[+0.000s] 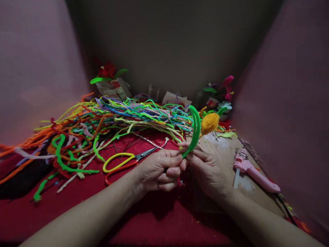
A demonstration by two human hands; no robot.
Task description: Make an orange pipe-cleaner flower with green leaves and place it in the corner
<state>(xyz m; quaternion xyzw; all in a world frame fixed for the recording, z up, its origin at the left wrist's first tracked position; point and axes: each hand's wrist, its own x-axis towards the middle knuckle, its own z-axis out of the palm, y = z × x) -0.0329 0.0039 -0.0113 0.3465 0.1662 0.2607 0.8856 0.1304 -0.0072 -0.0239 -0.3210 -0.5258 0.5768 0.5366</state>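
A green fuzzy leaf (196,125) is standing curved above the counter (154,226), between your two hands, its tip arching left. Your left hand (162,168) is pinching its narrow base between thumb and curled fingers; your right hand (212,171) is pinching just beside, thumb and fingers pressed on the same end. Since both grips are sharing so short a length, an uneven twist could be kinking the core or skewing the curve, and a loosened pinch could be letting the base unwind. Behind the leaf, to the right, a yellow bud (210,124) is showing; whether the two are touching you cannot tell here, but a sideways swing of the leaf could be knocking it. Near your left wrist, scissors (131,161) are lying with their blades pointing toward your knuckles, so a careless drop of that hand could be meeting the metal. Farther out, the heap of pipe cleaners (144,111) is sprawling left, where loose ends could be snagging a sleeve or finger. At right, a pink glue gun (254,172) is resting on a board (213,202); if hot, it could be burning your right forearm.
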